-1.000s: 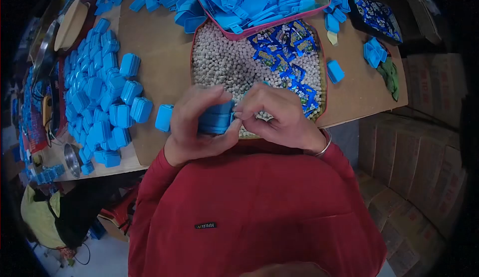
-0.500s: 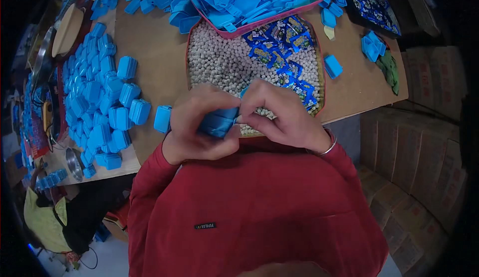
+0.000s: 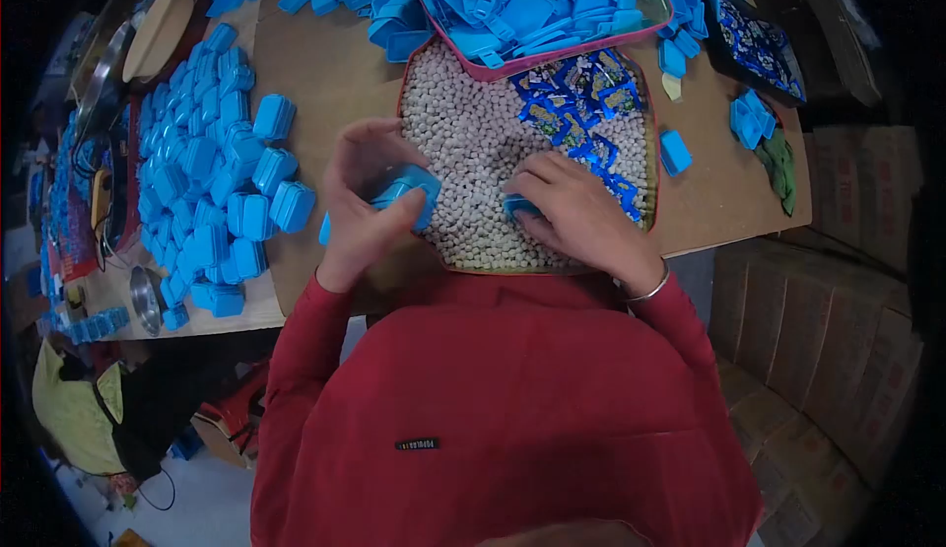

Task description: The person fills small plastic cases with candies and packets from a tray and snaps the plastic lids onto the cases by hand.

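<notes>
Case of blue plastic [image 3: 418, 178] sits in the left hand [image 3: 353, 227], the thumb laid across its near side and the other fingers arched behind it, so that hand is grasping it; both are over the left part of a red-rimmed tray [image 3: 654, 177]. The right hand [image 3: 576, 207] reaches down to the middle of the same tray, its fingers curled over a small blue piece [image 3: 513, 208] that they mostly hide; whether they grip it or only touch it, I cannot tell. White pellets [image 3: 468, 207] fill the tray around that hand, and printed blue packets [image 3: 591, 94] lie on them along the right side. Over the tray's far edge stands a pink-rimmed bin [image 3: 557, 60] heaped with loose blue parts [image 3: 522, 5]. To the left, a large pile of blue cases [image 3: 202, 172] covers that side of the brown tabletop [image 3: 330, 84], with a metal bowl [image 3: 145, 301] beside its near end. Right of the tray are a single blue case [image 3: 675, 153], a few blue pieces [image 3: 752, 119] and a green cloth [image 3: 778, 174]. Beyond them, a dark container [image 3: 803, 102] holds more packets, and cardboard boxes [image 3: 788, 310] line the floor at the right.
</notes>
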`<state>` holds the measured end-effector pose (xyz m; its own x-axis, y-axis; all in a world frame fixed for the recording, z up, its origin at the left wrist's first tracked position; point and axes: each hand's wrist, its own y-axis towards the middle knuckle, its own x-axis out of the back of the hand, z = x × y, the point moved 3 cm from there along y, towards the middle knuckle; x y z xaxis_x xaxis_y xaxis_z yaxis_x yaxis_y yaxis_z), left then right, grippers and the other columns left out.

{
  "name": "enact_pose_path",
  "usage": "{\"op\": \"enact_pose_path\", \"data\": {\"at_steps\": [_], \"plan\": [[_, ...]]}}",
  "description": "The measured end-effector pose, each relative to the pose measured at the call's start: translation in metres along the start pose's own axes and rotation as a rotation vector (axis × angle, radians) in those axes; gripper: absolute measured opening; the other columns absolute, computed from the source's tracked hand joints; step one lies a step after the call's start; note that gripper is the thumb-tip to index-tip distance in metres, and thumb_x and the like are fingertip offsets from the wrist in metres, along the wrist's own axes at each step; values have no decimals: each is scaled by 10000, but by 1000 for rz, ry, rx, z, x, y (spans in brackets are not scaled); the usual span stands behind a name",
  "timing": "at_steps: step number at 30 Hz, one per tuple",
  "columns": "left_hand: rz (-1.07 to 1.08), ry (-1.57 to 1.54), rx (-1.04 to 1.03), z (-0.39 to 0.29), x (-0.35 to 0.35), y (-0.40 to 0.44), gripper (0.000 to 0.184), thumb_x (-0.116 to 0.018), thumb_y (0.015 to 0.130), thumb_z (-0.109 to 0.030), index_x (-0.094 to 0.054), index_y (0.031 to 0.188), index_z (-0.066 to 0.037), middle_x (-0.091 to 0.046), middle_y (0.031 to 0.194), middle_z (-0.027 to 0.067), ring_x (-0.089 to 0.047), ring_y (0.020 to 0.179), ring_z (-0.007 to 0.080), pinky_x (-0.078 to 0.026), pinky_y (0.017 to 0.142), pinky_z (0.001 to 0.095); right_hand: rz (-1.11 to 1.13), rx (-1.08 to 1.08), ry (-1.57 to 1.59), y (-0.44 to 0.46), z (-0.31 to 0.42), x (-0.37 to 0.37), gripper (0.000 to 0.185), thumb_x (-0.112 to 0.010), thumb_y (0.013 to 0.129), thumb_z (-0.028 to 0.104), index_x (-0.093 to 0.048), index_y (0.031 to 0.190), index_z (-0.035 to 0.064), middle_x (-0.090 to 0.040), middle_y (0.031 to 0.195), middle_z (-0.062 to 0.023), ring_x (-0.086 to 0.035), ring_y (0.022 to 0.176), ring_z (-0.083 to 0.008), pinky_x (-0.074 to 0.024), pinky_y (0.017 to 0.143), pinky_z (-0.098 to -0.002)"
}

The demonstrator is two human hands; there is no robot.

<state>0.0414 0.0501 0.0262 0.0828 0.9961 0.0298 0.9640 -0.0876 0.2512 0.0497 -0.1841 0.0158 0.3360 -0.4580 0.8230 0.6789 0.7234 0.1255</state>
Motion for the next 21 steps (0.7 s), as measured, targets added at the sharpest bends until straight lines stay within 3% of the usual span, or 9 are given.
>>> {"op": "enact_pose_path", "data": {"at_steps": [1,4,7,10,14,16,18,21], "plan": [[12,-1,-45,-3,-1,-3,630,-695,719,-94,-425,1286,-41,-642,951,132,-627,874,202,-510,808,317,54,-30,18,5,8,5,276,-684,751,47,-597,1012,36,-569,1078,-119,-562,1006,-310,-481,842,-391],[25,24,-104,-12,-3,-8,686,-721,709,-138,-399,1307,-48,-633,951,140,-627,873,215,-519,790,323,-110,50,-59,23,10,-1,301,-674,761,41,-599,1052,37,-571,1118,-128,-559,1049,-316,-487,859,-398],[26,11,-143,-16,-5,-10,700,-733,710,-167,-396,1312,-50,-628,951,142,-627,878,219,-524,781,326,-178,-1,-219,46,8,-3,302,-663,775,30,-606,1072,35,-575,1154,-128,-560,1079,-323,-490,877,-405],[-3,14,-143,-16,-2,-12,694,-740,714,-162,-396,1305,-49,-626,959,145,-631,878,221,-524,780,328,-132,-10,-258,53,10,-5,291,-670,768,14,-620,1055,33,-602,1123,-121,-589,1035,-333,-502,850,-403],[-57,87,-175,-14,-1,-21,692,-748,699,-98,-386,1287,-51,-624,976,161,-637,867,234,-526,775,337,-242,114,315,44,39,20,206,-694,771,7,-651,971,31,-629,995,-111,-627,891,-289,-508,748,-352],[-24,146,-307,-22,-10,-22,702,-751,685,-60,-376,1280,-55,-623,981,177,-639,859,241,-531,768,337,-240,113,581,40,54,27,167,-708,774,10,-662,934,31,-627,934,-105,-630,832,-256,-499,701,-322],[7,258,-472,-31,-18,-16,758,-764,666,-27,-343,1294,-71,-613,971,195,-640,852,269,-546,741,360,-309,143,548,35,54,26,145,-730,765,9,-660,892,24,-611,901,-95,-616,800,-221,-484,679,-305],[6,258,-674,-44,-28,-10,612,-756,656,-4,-476,1199,-35,-606,926,144,-624,788,234,-509,653,319,-349,201,449,27,56,31,173,-736,745,-7,-642,888,20,-605,903,-99,-612,792,-225,-485,673,-309]]}}
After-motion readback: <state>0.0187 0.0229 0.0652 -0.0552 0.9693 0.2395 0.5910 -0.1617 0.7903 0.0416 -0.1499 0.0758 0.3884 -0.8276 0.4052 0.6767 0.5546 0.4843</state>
